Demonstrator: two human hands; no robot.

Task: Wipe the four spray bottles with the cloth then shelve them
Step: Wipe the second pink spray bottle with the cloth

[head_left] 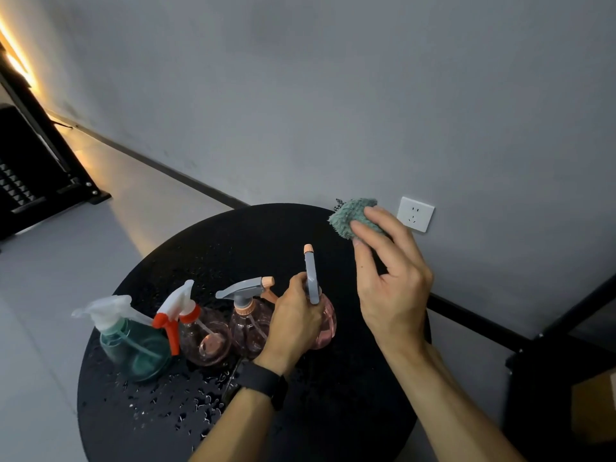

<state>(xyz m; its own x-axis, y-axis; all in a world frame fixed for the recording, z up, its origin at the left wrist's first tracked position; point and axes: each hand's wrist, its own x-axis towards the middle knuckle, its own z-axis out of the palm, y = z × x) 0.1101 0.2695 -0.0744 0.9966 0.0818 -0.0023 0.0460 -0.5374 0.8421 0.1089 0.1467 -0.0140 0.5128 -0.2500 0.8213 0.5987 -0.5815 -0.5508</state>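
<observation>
Four spray bottles stand on a round black table [350, 395]. At the left is a green bottle [133, 345] with a clear trigger head. Beside it stands a clear pink bottle with a white and red head [200, 335], then a pink bottle with a grey head [246, 321]. My left hand [293, 321] grips the neck of the rightmost pink bottle [325, 328], whose grey head points up. My right hand [390, 278] holds a teal fluffy cloth [351, 216] in its fingertips, raised above the table's far right side, apart from the bottles.
Water drops [186, 405] lie on the table's front left. A grey wall with a white socket [415, 214] is behind. A black rack [36, 161] stands at the far left, and a dark shelf frame [550, 345] with a cardboard box [596, 408] at the right.
</observation>
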